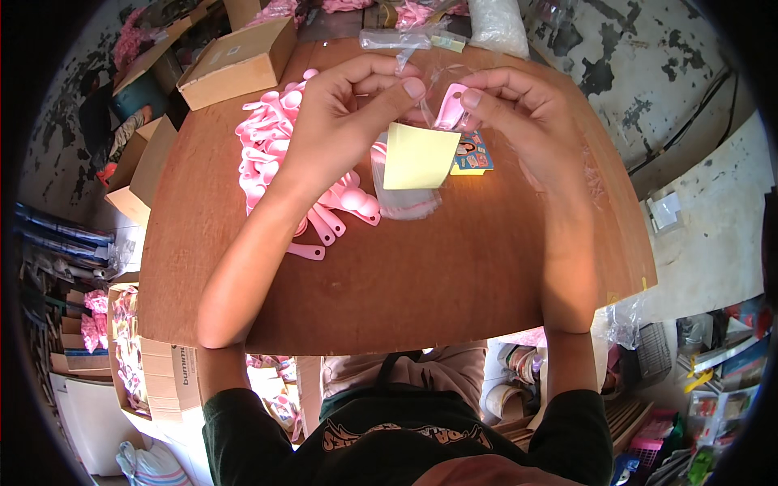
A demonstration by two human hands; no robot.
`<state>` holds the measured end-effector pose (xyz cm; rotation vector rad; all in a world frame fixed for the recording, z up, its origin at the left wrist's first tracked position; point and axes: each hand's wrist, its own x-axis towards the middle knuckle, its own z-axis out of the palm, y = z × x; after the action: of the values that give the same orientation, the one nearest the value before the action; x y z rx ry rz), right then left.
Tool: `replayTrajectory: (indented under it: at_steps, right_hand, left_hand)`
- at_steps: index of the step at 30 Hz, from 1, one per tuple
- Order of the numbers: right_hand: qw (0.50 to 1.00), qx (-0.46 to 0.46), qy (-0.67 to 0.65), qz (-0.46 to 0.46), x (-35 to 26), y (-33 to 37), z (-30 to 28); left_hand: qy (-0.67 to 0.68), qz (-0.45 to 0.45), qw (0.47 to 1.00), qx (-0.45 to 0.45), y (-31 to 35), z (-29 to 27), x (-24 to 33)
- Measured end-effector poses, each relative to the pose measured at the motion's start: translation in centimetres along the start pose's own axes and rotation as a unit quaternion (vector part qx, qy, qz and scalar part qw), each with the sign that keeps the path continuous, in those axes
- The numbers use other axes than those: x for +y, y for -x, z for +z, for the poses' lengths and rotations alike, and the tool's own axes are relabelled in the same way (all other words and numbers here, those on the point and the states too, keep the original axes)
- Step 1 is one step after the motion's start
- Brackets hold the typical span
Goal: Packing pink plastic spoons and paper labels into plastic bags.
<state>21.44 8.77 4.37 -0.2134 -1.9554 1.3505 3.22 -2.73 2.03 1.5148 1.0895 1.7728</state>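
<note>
Over the table, my right hand (523, 105) pinches the handle end of a pink plastic spoon (451, 107), which has a hole in it. My left hand (356, 105) is closed, thumb against finger, on the thin clear plastic of a bag (429, 89). A pale yellow card (421, 158) hangs just below both hands; whether it sits inside the bag I cannot tell. Beneath it lie flat clear plastic bags (409, 204). Blue printed cards (476, 152) rest by my right hand. A heap of pink spoons (263, 146) spreads beside and under my left forearm.
A cardboard box (237, 65) stands at the table's far left corner. At the far edge are a clear plastic pack (395, 39) and a bulky translucent bag (498, 28). An open carton of packed items (127, 348) stands left of the wooden table (405, 283).
</note>
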Motion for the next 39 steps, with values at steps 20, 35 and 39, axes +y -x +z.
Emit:
replayTrajectory:
  at_steps: [20, 35, 39]
  right_hand:
    - [0.993, -0.021, -0.113, -0.015, 0.7, -0.3, -0.1]
    - [0.995, -0.058, -0.066, -0.044, 0.7, -0.4, -0.4]
    - [0.996, -0.054, 0.022, -0.071, 0.6, -0.3, -0.2]
  left_hand:
    - [-0.051, 0.019, 0.998, 0.034, -0.4, -1.1, 1.1]
    - [-0.043, 0.025, 0.997, -0.055, -0.6, -3.3, 1.5]
    - [-0.054, 0.016, 0.997, -0.057, -0.5, -3.4, 1.7]
